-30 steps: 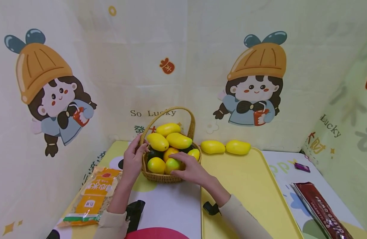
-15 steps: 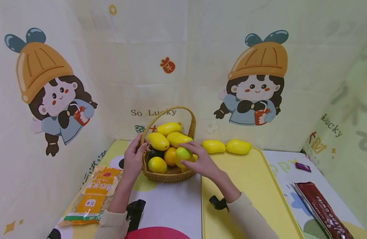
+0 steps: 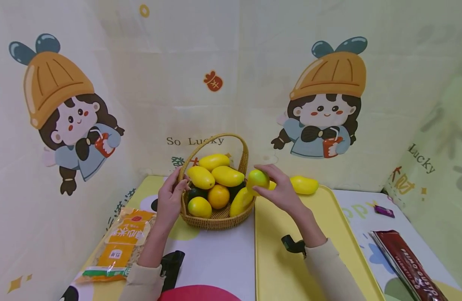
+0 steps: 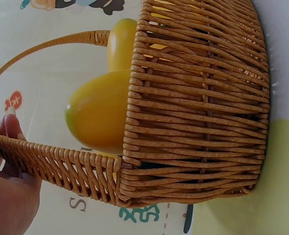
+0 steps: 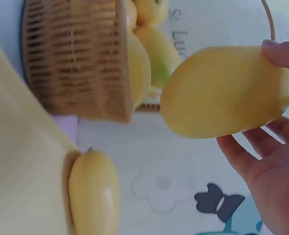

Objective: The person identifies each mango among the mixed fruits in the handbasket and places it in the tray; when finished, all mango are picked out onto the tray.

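A wicker basket (image 3: 216, 224) with a tall arched handle stands at the back, heaped with several yellow mangoes (image 3: 228, 176), an orange (image 3: 218, 196) and dark things partly hidden beneath. My left hand (image 3: 170, 198) grips the left side of the handle; the left wrist view shows its fingers (image 4: 12, 128) around the wicker. Just right of the basket, above the tray, my right hand (image 3: 284, 194) holds a yellow mango with a green end (image 3: 258, 180). In the right wrist view that mango (image 5: 223, 93) sits between thumb and fingers, apart from the basket.
A yellow tray (image 3: 302, 234) lies right of the basket; a mango (image 3: 304, 184) rests at its far edge, another mostly behind my right hand. A bag of grain (image 3: 120, 244) lies left, a dark red packet (image 3: 405, 261) and small purple packet (image 3: 384, 211) right.
My right hand has taken the green-ended mango from the basket's front and moved it up and right, past the rim. The left hand stays on the handle.
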The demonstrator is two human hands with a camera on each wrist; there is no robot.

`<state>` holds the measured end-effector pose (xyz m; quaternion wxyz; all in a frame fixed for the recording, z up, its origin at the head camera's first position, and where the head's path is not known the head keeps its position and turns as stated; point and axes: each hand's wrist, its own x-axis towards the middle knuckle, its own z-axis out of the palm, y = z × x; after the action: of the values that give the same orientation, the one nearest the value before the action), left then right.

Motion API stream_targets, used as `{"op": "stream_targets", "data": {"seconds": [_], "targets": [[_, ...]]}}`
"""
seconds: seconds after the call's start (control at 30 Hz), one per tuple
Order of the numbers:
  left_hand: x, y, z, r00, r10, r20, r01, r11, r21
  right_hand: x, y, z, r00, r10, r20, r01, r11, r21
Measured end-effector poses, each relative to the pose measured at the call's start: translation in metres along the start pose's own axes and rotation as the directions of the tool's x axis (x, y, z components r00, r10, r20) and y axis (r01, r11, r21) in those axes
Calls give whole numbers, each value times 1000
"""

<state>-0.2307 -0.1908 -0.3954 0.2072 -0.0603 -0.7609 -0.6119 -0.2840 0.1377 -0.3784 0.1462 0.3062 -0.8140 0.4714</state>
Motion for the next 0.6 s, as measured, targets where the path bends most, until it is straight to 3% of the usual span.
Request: {"op": "stream_targets", "data": {"seconds": [0.3, 0.43, 0.6], "targets": [[0, 1, 0, 1000, -19, 3, 19, 1000, 5, -12, 27, -16, 999, 30, 14, -27, 978, -207], [1, 2, -1, 1000, -12, 0, 12, 1000, 4, -19, 44, -19, 992, 112, 49, -95, 958, -271], [0, 2, 0, 1000, -14, -3, 14, 1000, -1, -24, 67, -17, 967, 237, 94, -195, 925, -325]]}}
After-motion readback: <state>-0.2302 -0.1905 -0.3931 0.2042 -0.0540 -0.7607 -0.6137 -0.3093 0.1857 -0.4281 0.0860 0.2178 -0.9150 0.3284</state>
